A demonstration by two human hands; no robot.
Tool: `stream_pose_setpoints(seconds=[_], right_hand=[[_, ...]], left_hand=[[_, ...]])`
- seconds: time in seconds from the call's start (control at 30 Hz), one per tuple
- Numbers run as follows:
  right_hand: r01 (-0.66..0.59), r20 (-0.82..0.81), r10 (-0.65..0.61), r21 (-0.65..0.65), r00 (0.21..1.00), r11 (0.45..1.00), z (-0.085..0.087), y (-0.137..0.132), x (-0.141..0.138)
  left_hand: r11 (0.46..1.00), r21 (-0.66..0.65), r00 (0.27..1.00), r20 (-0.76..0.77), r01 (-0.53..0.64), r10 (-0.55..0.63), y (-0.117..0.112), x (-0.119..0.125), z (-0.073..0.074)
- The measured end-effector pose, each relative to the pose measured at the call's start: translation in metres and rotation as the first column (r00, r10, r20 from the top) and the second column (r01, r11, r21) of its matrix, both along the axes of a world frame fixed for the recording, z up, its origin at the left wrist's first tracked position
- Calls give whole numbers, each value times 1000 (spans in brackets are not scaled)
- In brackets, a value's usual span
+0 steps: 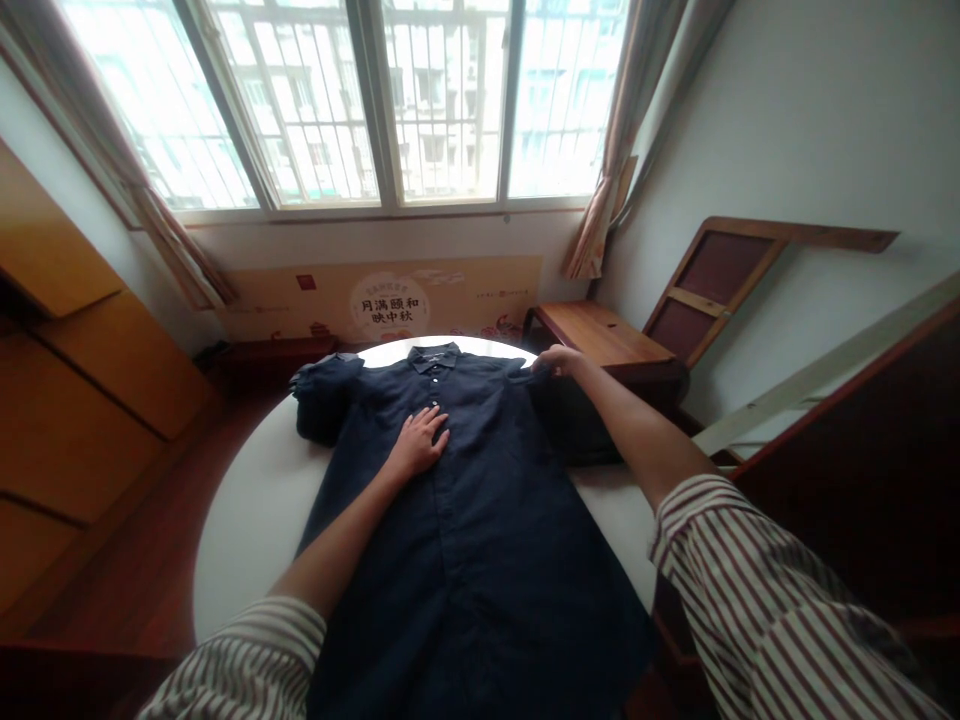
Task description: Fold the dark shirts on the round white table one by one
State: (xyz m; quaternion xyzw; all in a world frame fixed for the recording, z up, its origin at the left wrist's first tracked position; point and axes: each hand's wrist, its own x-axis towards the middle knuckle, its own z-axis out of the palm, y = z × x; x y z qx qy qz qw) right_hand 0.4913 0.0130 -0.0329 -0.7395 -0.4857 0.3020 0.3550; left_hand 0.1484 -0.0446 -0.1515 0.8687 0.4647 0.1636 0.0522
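Beneath spread, ungripping fingers of left hand (421, 442), note shirt (487, 500) laid flat but unfolded, with sleeve (527, 375), pinched by fingers of right hand (559, 361), seemingly unsettled.

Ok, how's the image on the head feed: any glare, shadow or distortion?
Head view: windows washed out by daylight; head view: dark shirt underlit, fold detail hard to read; head view: white table glaring at its far edge, beside the collar; head view: wide-angle stretch towards the borders, focus slightly soft.
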Motion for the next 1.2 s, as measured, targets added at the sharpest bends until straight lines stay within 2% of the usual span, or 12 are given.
stream_pose_setpoints(seconds=[0.13, 0.23, 0.3, 0.43, 0.6, 0.73, 0.87, 0.93, 1.03, 1.2], right_hand=[[6, 67, -12, 95, 998, 995, 1, -4, 0], [15, 179, -46, 170, 983, 985, -7, -19, 5], [21, 265, -64, 162, 962, 986, -16, -31, 12], [62, 397, -84, 68, 914, 996, -30, -40, 27], [82, 501, -88, 35, 861, 996, -26, -24, 33], [0, 511, 12, -23, 860, 1000, -20, -6, 25], [-62, 474, 125, -146, 872, 987, -22, 8, 18], [-84, 463, 153, -166, 873, 982, -23, 13, 17], [-83, 482, 131, -120, 866, 989, -21, 20, 17], [7, 541, -8, 5, 841, 1000, -18, 22, 18]], left_hand=[[1000, 11, 1000, 2, -2, 2, 1, 1, -1], [1000, 10, 1000, 2, -1, 0, 1, 2, -1], [1000, 8, 1000, 2, -4, 4, 0, 2, -1], [1000, 11, 1000, -1, -9, 9, -1, 3, -1], [1000, 3, 1000, 0, -2, 2, 0, 3, -1], [1000, 0, 1000, 1, -2, 2, 1, 3, -1], [1000, 3, 1000, -2, -4, 4, 0, 3, 0], [1000, 6, 1000, 0, -7, 7, -1, 3, 1], [1000, 9, 1000, 2, -10, 10, -2, 4, 2], [1000, 10, 1000, 7, -9, 9, -2, 4, 1]])
